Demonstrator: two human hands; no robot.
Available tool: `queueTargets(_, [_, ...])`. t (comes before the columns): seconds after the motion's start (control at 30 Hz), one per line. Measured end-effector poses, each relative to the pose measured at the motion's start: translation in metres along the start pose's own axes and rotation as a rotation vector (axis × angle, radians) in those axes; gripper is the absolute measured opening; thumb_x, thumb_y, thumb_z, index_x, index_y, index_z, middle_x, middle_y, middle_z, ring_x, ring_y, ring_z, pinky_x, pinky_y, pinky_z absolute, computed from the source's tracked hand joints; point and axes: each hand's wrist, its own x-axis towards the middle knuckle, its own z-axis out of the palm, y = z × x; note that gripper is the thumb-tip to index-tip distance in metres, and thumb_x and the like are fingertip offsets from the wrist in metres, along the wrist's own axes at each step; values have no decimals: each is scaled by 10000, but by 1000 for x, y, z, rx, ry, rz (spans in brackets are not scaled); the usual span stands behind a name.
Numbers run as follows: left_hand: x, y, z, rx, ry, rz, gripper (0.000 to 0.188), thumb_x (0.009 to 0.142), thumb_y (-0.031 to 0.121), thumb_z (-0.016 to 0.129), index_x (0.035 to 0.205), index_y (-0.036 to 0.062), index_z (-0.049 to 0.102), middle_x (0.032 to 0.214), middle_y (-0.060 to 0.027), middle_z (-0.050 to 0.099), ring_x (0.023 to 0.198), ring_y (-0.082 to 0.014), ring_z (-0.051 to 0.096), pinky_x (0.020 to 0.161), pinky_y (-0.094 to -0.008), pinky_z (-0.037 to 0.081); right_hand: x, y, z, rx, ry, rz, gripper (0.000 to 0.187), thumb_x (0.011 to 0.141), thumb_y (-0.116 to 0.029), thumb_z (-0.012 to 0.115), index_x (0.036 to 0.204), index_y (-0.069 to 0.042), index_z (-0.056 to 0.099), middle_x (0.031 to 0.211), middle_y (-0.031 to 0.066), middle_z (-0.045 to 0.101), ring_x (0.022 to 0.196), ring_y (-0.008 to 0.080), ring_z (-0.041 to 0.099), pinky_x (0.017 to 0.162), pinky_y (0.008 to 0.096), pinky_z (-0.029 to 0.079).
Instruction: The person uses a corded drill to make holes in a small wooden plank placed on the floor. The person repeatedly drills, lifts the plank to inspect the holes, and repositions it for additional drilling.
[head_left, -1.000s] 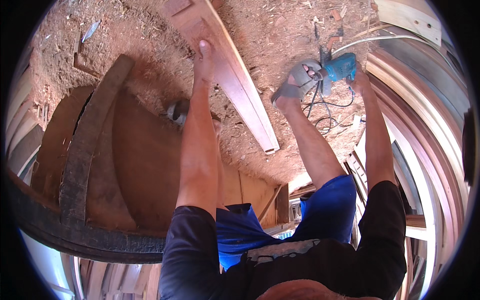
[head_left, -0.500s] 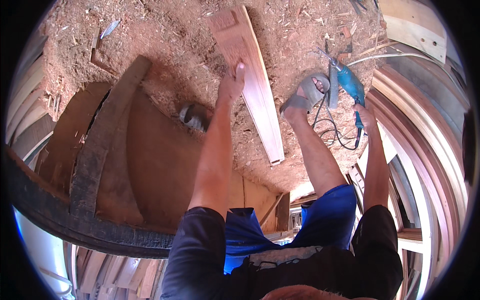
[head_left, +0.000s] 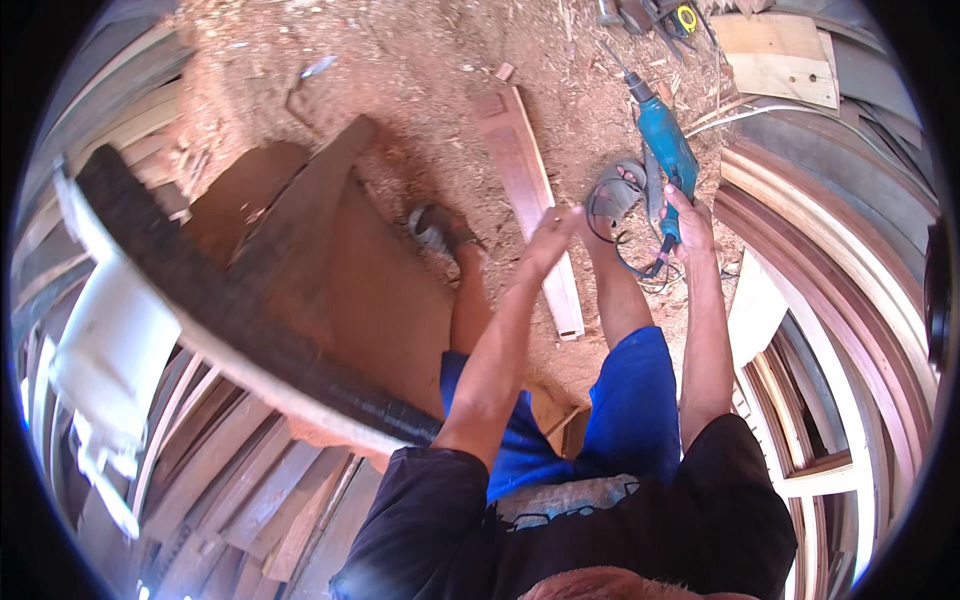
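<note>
Sawdust and shavings cover the workshop floor [head_left: 400,90] across the upper frame, as I watch through the head camera. At left, curved wooden frames [head_left: 210,480] are stacked below a dark arched beam [head_left: 250,320], with a broad brown panel [head_left: 370,290] beside it. At centre, a long moulded plank [head_left: 530,200] lies flat on the floor between my sandalled feet. My left hand [head_left: 552,232] hovers over the plank's lower half, fingers loosely spread, gripping nothing. At right, my right hand [head_left: 688,215] is clamped round the handle of a blue electric drill [head_left: 665,145], bit pointing toward the top of the frame, cord looped on the floor. I judge no drilling begun: the bit is clear of the plank.
</note>
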Motion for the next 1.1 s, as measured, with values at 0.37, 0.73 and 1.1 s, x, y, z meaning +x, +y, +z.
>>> queueTargets(0.37, [-135, 206, 125, -1057, -263, 116, 889, 844, 716, 714, 1436, 87, 503, 1355, -179, 595, 1231, -338, 581, 1043, -531, 440, -214, -133, -9, -697, 50, -834, 522, 854, -194, 802, 1215, 25, 496, 1020, 209, 634, 872, 340, 641, 774, 480, 496])
queueTargets(0.73, [-216, 203, 158, -1203, -180, 179, 681, 838, 532, 802, 1303, 107, 543, 1195, -107, 614, 1131, -294, 600, 1046, -536, 460, -265, -162, -57, -676, -295, -552, 440, 796, -122, 783, 1170, 24, 603, 979, 92, 645, 902, 229, 623, 858, 375, 517])
queueTargets(1.1, [-232, 167, 75, -1190, -357, 200, 669, 812, 544, 769, 1235, 57, 590, 1110, -139, 659, 1039, -304, 643, 975, -499, 516, -309, -152, 19, -816, -431, -569, 369, 803, -68, 741, 1142, 40, 641, 941, 222, 720, 904, 363, 728, 834, 428, 554])
